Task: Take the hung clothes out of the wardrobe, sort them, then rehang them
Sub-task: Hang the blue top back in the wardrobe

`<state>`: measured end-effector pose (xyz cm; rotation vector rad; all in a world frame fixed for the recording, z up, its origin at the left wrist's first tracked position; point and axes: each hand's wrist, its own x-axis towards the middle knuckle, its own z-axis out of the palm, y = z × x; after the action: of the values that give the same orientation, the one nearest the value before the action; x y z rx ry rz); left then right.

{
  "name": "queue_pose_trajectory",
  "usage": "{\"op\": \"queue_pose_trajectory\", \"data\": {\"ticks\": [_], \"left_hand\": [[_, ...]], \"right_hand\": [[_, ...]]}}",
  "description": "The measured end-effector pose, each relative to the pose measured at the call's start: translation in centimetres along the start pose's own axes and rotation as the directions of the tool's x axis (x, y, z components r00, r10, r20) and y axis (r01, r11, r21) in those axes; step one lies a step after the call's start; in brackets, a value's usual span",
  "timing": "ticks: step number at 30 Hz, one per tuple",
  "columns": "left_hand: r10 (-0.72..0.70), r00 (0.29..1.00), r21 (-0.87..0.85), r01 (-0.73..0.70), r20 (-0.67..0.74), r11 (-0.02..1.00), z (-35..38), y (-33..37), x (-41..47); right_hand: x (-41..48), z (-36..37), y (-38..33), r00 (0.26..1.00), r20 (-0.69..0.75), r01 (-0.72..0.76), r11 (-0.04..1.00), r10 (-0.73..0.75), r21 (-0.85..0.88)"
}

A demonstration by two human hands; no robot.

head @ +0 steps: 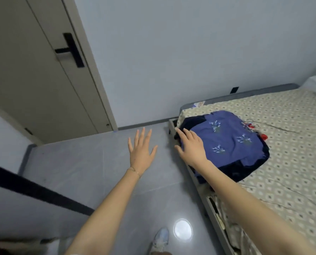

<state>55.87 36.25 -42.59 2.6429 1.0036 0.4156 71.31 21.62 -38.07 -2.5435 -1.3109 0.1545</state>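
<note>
A pile of clothes [232,144] lies at the near corner of the bed, topped by a blue garment with small embroidered flowers, with dark navy fabric under it and red hanger ends [253,126] poking out at its far side. My right hand [190,146] hovers over or rests on the pile's left edge, fingers spread, gripping nothing. My left hand [140,150] is held out flat over the grey floor, left of the bed, fingers apart and empty. The wardrobe is not in sight.
The bed [291,162] with a beige patterned sheet fills the right side. A closed beige door [33,80] with a black handle stands at the back left. Grey floor tiles [98,172] lie between them. A dark strip crosses the lower left. My shoe [161,238] shows below.
</note>
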Motion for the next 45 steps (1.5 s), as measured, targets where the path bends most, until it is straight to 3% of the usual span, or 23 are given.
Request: {"op": "queue_pose_trajectory", "data": {"ticks": [11, 20, 29, 38, 45], "left_hand": [[0.318, 0.94, -0.075, -0.311, 0.126, 0.948, 8.1, 10.9, 13.2], [0.469, 0.851, -0.063, -0.468, 0.235, 0.881, 16.6, 24.3, 21.7], [0.462, 0.819, -0.082, -0.464, 0.339, 0.882, 23.9, 33.0, 28.4], [0.396, 0.794, -0.11, -0.391, 0.462, 0.914, 31.1, 37.0, 34.8], [0.377, 0.727, -0.089, -0.403, 0.573, 0.911, 38.9, 39.2, 41.8]], "right_hand": [[2.9, -2.5, 13.6, 0.938, -0.063, -0.342, 0.94, 0.34, -0.014], [5.4, -4.5, 28.8, 0.843, -0.052, -0.535, 0.844, 0.536, 0.02], [8.8, -5.1, 40.8, 0.781, 0.047, -0.624, 0.781, 0.623, 0.028], [11.8, -2.9, 48.2, 0.718, 0.187, -0.686, 0.727, 0.671, 0.025], [16.2, 0.4, 53.7, 0.643, 0.241, -0.758, 0.65, 0.727, 0.058]]}}
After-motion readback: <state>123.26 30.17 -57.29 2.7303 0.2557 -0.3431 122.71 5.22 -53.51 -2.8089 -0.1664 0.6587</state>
